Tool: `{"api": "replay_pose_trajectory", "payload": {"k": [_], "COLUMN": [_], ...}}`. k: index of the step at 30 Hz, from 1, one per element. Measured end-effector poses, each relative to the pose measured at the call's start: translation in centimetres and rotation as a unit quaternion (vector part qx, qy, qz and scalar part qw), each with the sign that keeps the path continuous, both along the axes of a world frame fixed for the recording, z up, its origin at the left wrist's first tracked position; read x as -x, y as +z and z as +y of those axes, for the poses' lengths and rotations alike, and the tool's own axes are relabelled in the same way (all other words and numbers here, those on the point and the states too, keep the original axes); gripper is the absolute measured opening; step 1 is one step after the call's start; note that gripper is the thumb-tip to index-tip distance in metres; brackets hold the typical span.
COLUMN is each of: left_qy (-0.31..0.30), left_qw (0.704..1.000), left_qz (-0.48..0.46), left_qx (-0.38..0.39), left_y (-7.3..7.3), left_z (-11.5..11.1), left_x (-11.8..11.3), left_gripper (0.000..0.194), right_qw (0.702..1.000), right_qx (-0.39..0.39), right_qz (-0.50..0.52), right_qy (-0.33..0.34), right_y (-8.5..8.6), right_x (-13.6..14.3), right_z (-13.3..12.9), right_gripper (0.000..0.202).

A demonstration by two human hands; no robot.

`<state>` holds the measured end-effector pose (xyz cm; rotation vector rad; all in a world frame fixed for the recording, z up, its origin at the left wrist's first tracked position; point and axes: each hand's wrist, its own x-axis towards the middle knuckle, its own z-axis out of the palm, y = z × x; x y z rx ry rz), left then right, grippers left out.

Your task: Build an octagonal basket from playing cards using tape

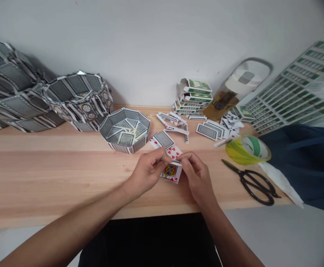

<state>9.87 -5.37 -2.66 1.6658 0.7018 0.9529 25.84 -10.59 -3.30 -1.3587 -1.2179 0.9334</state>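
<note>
Between both hands is a playing card (170,172) with a red-and-yellow court figure, its upper edge folded over into a narrow strip. My left hand (150,167) pinches the left end of that fold. At the right end, my right hand (196,174) closes thumb and forefinger on the same card. Just beyond lie a hearts card (173,152) and a face-down grey-backed card (163,139). Farther back sits a loose heap of folded cards (173,120). Left of it stands an octagonal tray made of cards (125,145).
Card-built baskets (86,107) stand at the left along the wall. Card boxes (193,97) are stacked at the back, beside a lidded bottle (234,87). To the right lie face-down cards (207,131), a yellow tape roll (238,152) and black scissors (254,181) near the table edge.
</note>
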Motion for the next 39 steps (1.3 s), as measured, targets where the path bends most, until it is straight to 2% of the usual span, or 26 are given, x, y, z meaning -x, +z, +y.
{"api": "replay_pose_trajectory", "payload": {"k": [10,14,21,26,31,34,39], "left_qy": [0.031,0.02,-0.008,-0.007,-0.013,-0.019,-0.074], "left_qw": [0.995,0.997,1.0,1.0,0.999,0.999,0.977], "left_qz": [0.033,0.046,0.007,0.02,0.03,0.016,-0.096], "left_qx": [-0.086,-0.057,0.015,-0.004,0.002,0.033,0.173], "left_y": [-0.33,-0.05,-0.23,-0.34,-0.23,-0.4,-0.97], "left_z": [-0.07,-0.1,0.44,0.38,0.19,0.37,0.84], "left_x": [0.26,0.06,-0.24,-0.04,0.17,0.14,-0.24], "left_gripper": [0.019,0.012,0.014,0.021,0.019,0.017,0.005], "right_qw": [0.999,0.999,0.998,0.998,0.998,0.996,0.991], "right_qx": [0.025,0.025,-0.007,-0.015,-0.024,-0.029,-0.035], "right_qz": [0.033,0.035,-0.059,-0.054,-0.057,-0.084,-0.119], "right_qy": [0.028,0.01,-0.029,-0.027,-0.021,-0.022,-0.049], "right_y": [-0.14,-0.11,-0.06,-0.29,-0.49,-0.51,-0.51], "right_x": [0.0,0.0,0.37,0.4,0.2,0.28,0.57], "right_z": [0.13,0.05,0.01,0.2,0.19,0.17,0.04], "right_gripper": [0.025,0.027,0.027,0.026,0.023,0.022,0.022]}}
